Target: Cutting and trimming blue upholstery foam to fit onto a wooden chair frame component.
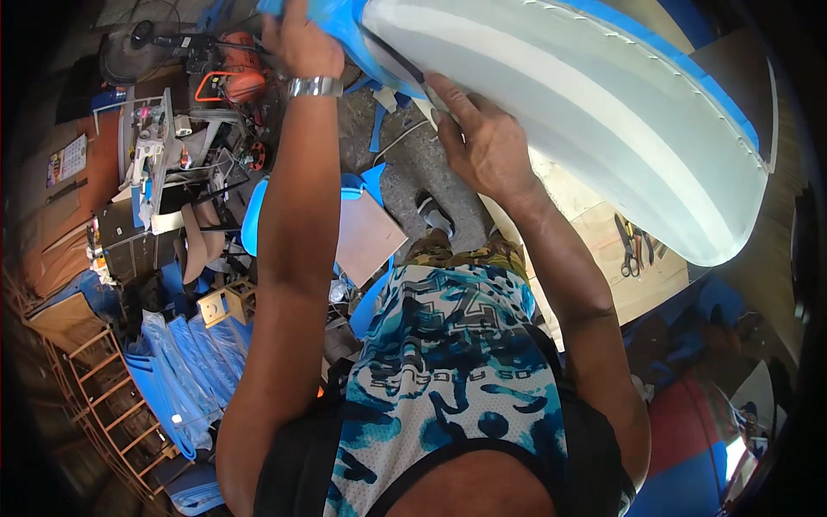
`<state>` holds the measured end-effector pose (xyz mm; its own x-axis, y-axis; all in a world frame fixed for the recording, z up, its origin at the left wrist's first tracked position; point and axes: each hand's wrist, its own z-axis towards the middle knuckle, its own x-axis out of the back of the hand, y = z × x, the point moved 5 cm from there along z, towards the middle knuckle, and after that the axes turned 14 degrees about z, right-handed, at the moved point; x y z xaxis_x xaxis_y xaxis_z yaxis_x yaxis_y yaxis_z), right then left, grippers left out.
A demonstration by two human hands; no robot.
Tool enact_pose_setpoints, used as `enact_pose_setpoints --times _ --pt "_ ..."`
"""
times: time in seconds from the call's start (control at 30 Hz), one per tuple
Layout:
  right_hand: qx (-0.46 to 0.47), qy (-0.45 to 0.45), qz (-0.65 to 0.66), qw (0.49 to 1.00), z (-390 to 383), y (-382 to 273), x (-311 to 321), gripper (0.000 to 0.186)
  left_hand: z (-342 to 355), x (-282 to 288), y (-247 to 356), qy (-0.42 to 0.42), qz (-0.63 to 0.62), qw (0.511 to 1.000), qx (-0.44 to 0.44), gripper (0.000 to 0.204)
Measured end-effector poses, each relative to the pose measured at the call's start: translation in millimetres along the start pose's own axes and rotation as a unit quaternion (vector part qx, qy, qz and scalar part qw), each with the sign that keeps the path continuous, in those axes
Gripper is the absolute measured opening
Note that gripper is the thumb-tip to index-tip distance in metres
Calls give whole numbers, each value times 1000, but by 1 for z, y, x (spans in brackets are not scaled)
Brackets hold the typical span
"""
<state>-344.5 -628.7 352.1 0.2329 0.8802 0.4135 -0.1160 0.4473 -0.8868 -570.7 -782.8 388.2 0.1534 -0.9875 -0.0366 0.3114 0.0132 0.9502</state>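
Observation:
A long, rounded panel [551,95], grey-white with a paler band, slants across the top right. Blue material [349,30] wraps its left end, and a blue border with a row of staples runs along its far edge. My left hand [303,47], with a metal watch at the wrist, is closed on the blue material at that end; its fingertips are partly cut off by the frame. My right hand [491,142] lies along the panel's near edge. Its index finger is stretched against the edge by a dark gap, and the thumb stands apart below.
Under the panel is a pale work surface [642,297] with scissors [631,258] and pliers-like tools. A blue chair [366,194] carrying a brown board [369,233] stands by my legs. An orange machine [244,69], plastic-wrapped blue sheets [194,358] and a ladder-like frame [121,414] crowd the left.

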Motion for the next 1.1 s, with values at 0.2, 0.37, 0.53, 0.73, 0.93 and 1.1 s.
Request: enact_pose_setpoints --times 0.2,0.37,0.53,0.73,0.93,1.1 --pt "-21 24 -1 1000 5 8 -3 54 -17 21 -15 -81 175 980 53 34" --pt "15 51 46 998 6 5 -4 50 -23 23 -4 -154 324 933 -25 34" --pt "52 49 71 995 21 1 -14 50 -15 21 11 -198 368 906 -73 31" --pt "55 57 100 992 27 4 -17 51 -20 17 21 -142 345 928 -4 31" --pt "86 55 69 992 8 5 -10 56 -32 8 47 -114 391 911 -64 17" --pt "67 44 19 997 16 8 -22 48 -34 10 45 -117 453 880 -81 17"
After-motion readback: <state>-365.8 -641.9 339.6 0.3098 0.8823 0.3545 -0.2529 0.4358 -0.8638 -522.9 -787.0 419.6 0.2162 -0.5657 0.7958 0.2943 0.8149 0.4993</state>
